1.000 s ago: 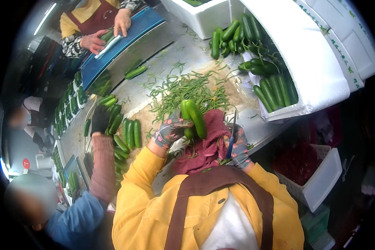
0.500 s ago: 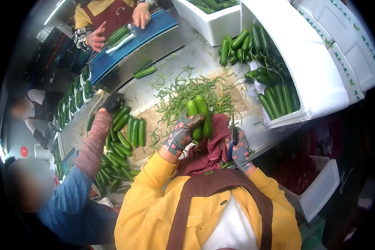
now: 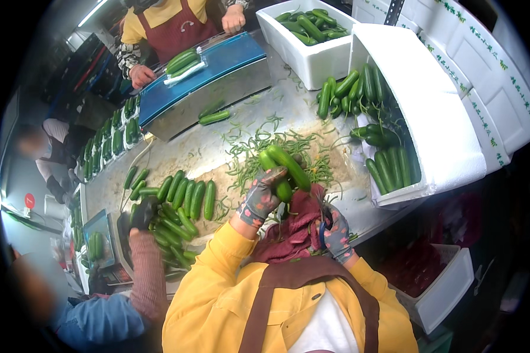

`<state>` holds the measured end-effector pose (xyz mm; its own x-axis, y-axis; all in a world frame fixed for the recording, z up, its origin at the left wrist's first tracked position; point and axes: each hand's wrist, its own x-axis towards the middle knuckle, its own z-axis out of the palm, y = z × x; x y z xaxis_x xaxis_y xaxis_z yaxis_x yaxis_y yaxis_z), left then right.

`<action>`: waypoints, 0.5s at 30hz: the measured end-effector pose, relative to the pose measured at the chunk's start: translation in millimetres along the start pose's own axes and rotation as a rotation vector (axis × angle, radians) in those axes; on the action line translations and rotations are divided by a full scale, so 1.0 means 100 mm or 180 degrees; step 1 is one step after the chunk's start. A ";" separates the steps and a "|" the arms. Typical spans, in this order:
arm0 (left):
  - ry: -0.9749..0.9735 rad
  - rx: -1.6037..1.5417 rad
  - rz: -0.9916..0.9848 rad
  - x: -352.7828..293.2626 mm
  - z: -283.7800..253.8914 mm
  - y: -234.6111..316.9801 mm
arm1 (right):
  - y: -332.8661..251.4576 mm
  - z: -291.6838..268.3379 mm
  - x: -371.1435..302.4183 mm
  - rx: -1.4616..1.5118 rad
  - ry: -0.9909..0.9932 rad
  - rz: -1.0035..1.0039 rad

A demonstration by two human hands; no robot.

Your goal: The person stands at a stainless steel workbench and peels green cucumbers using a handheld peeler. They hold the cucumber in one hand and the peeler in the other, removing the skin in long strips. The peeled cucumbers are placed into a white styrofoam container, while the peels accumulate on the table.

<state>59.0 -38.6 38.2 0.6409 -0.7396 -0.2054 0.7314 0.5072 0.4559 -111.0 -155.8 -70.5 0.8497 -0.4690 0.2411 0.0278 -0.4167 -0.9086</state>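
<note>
holding cukes [image 3: 291, 165] in lh [image 3: 260, 201], prob. scissors [image 3: 322, 234], rh [image 3: 338, 237]

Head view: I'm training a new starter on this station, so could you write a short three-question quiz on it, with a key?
1. Choose one. What does the grey-gloved left hand hold? A) long green cucumbers B) a white foam box C) a yellow sponge

2. True or false: the grey-gloved right hand holds a blue-handled tool.

3. Which lies nearer the hands: the crumpled dark-red cloth or the blue-topped metal machine?

Key: 1. A; 2. True; 3. The cloth.
</note>
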 end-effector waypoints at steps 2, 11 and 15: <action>-0.0068 -0.0090 -0.0130 0.00 0.01 -0.01 | 0.04 0.06 -0.04 0.1775 0.0192 0.0709; 0.0764 -0.0327 -0.1090 0.35 -0.28 -0.06 | -0.04 -0.02 -0.01 0.1876 -0.0277 0.1172; 0.0257 0.0175 -0.0874 1.16 0.25 0.39 | 0.31 0.08 -0.14 0.0398 0.0189 0.0372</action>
<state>156.0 -115.7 53.3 0.4388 -0.8071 -0.3950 0.8678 0.2665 0.4195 -117.5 -156.4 -105.0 0.8184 -0.5554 0.1477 -0.0010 -0.2584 -0.9660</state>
